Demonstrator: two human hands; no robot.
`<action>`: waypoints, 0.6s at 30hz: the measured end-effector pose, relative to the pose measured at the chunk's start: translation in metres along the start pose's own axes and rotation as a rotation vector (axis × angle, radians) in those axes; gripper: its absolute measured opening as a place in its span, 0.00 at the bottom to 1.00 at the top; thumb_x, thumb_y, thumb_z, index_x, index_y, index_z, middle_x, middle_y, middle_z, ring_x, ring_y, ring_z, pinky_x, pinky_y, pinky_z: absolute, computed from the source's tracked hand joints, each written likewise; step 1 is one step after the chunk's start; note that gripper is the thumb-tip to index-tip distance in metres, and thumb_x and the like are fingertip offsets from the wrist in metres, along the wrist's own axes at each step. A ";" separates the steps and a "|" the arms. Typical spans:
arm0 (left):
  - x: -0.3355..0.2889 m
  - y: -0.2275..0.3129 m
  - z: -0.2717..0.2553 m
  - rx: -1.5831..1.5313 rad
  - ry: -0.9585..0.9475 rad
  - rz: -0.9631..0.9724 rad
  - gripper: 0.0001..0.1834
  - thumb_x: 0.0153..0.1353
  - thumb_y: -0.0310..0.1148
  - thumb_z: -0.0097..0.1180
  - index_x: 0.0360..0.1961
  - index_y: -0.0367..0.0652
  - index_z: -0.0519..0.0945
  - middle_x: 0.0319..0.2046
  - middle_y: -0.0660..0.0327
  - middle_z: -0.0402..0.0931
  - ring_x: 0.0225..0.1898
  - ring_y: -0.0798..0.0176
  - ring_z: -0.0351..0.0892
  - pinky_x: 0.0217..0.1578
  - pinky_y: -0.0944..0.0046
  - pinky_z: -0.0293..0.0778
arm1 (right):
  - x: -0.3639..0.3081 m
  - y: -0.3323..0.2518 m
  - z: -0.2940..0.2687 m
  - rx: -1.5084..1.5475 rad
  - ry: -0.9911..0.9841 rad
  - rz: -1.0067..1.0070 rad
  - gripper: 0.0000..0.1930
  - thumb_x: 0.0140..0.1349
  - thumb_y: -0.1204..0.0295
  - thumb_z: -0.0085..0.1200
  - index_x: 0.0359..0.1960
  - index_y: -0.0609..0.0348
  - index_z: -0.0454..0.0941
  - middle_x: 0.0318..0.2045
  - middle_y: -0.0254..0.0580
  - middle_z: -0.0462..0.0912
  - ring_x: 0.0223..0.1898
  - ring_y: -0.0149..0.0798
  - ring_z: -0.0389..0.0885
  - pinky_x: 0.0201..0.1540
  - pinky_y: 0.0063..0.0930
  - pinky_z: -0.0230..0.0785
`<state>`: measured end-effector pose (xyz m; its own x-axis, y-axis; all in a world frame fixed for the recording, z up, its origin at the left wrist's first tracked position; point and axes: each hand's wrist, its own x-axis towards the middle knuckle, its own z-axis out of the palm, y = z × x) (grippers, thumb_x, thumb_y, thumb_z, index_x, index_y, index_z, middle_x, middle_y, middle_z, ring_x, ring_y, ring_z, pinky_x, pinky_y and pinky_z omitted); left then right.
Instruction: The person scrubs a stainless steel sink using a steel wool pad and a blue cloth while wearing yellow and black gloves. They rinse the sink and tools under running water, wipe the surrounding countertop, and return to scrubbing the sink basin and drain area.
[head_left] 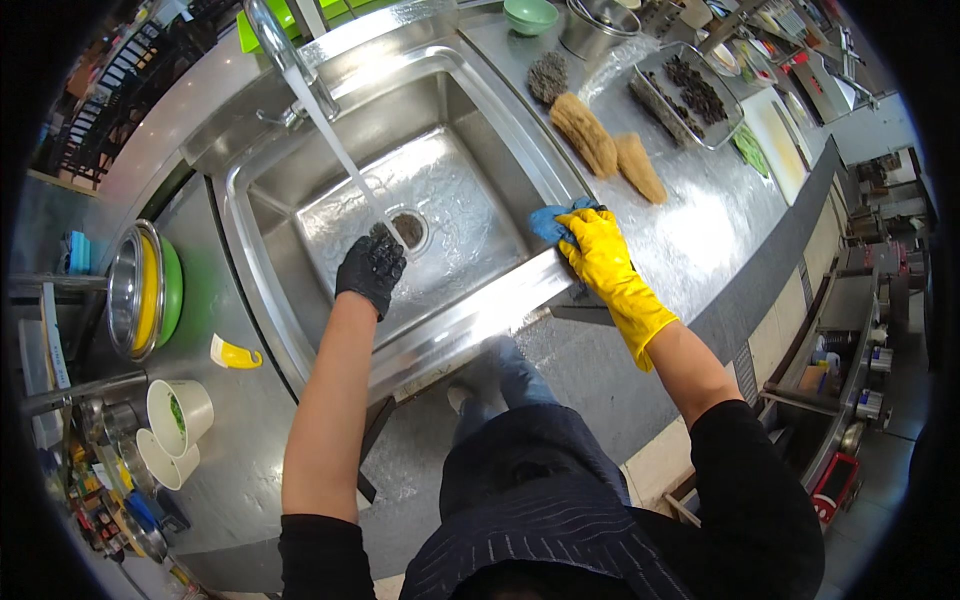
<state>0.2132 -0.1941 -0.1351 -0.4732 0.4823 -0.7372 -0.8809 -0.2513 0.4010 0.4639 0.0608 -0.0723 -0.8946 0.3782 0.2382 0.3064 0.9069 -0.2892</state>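
Water runs from the faucet (275, 35) in a slanting stream into the steel sink (480, 160), landing close to the drain (408, 230). My left hand (370, 270), in a wet black glove, is over the basin beside that stream; its fingers are loosely bent and apart, with nothing visible in them. At the sink's right front corner, my right hand (598, 250) wears a yellow rubber glove. Its fingers close on a blue cloth (550, 222) pressed against the rim, and part of the cloth is hidden under them.
Right of the sink lie two tan loofah pieces (585, 135), a steel wool scrubber (547, 77) and a clear tray (690, 95) of dark bits. On the left counter are nested bowls (170, 290), a yellow scraper (235, 353) and two paper tubs (180, 418). A cutting board (775, 140) sits far right.
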 end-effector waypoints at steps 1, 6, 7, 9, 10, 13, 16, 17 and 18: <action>-0.004 0.002 -0.008 -0.024 0.009 -0.014 0.14 0.63 0.40 0.45 0.40 0.44 0.77 0.36 0.57 0.79 0.37 0.55 0.78 0.42 0.53 0.76 | -0.006 0.001 0.002 0.019 0.023 0.009 0.16 0.49 0.72 0.57 0.42 0.54 0.77 0.40 0.47 0.78 0.44 0.56 0.72 0.50 0.44 0.62; -0.042 0.020 -0.044 0.014 0.026 0.054 0.14 0.62 0.37 0.46 0.40 0.38 0.76 0.34 0.55 0.79 0.37 0.52 0.78 0.40 0.52 0.76 | -0.026 -0.024 0.015 -0.048 0.079 0.164 0.13 0.52 0.69 0.57 0.41 0.57 0.78 0.36 0.50 0.79 0.41 0.56 0.74 0.47 0.43 0.65; -0.049 0.024 -0.055 0.037 0.036 0.071 0.14 0.62 0.37 0.44 0.41 0.39 0.77 0.38 0.56 0.79 0.40 0.52 0.78 0.43 0.53 0.75 | -0.033 -0.032 0.019 -0.025 0.108 0.151 0.14 0.53 0.67 0.57 0.40 0.58 0.78 0.35 0.51 0.79 0.40 0.56 0.74 0.47 0.43 0.65; -0.063 0.034 -0.072 0.082 0.063 0.118 0.15 0.63 0.37 0.43 0.43 0.40 0.77 0.42 0.57 0.79 0.44 0.54 0.77 0.47 0.55 0.72 | -0.040 -0.057 0.028 0.024 0.065 0.122 0.14 0.53 0.67 0.57 0.40 0.59 0.78 0.35 0.52 0.79 0.40 0.56 0.74 0.47 0.43 0.65; -0.070 0.037 -0.080 0.079 0.059 0.122 0.16 0.63 0.38 0.43 0.44 0.41 0.77 0.42 0.57 0.79 0.43 0.54 0.77 0.47 0.56 0.72 | -0.043 -0.074 0.033 0.049 0.042 0.105 0.14 0.53 0.66 0.57 0.40 0.59 0.78 0.35 0.52 0.79 0.40 0.56 0.74 0.47 0.43 0.65; -0.095 0.048 -0.097 0.096 0.057 0.148 0.17 0.64 0.39 0.43 0.46 0.41 0.76 0.42 0.58 0.79 0.43 0.56 0.77 0.47 0.58 0.72 | -0.047 -0.146 0.052 0.132 0.008 -0.005 0.15 0.50 0.67 0.57 0.41 0.58 0.78 0.35 0.50 0.79 0.40 0.55 0.74 0.46 0.44 0.65; -0.119 0.056 -0.111 0.066 0.037 0.186 0.18 0.65 0.40 0.42 0.47 0.41 0.76 0.42 0.58 0.79 0.44 0.58 0.77 0.47 0.59 0.72 | -0.050 -0.224 0.076 0.179 -0.162 -0.114 0.17 0.49 0.67 0.57 0.42 0.57 0.77 0.36 0.48 0.78 0.41 0.54 0.73 0.46 0.44 0.65; -0.125 0.058 -0.117 0.060 0.022 0.204 0.18 0.64 0.40 0.43 0.47 0.40 0.76 0.42 0.58 0.79 0.44 0.58 0.77 0.47 0.58 0.73 | -0.049 -0.247 0.085 0.191 -0.200 -0.152 0.17 0.48 0.67 0.58 0.42 0.56 0.77 0.36 0.48 0.78 0.41 0.53 0.73 0.46 0.44 0.66; -0.128 0.059 -0.120 0.060 0.002 0.217 0.18 0.64 0.40 0.43 0.47 0.40 0.76 0.42 0.58 0.78 0.44 0.58 0.77 0.47 0.58 0.73 | -0.049 -0.265 0.091 0.198 -0.237 -0.182 0.17 0.48 0.68 0.58 0.42 0.55 0.77 0.36 0.47 0.78 0.41 0.52 0.73 0.45 0.44 0.66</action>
<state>0.2206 -0.3715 -0.0820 -0.6515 0.4207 -0.6313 -0.7566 -0.2986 0.5818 0.3973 -0.2155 -0.0914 -0.9864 0.1390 0.0875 0.0867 0.8933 -0.4410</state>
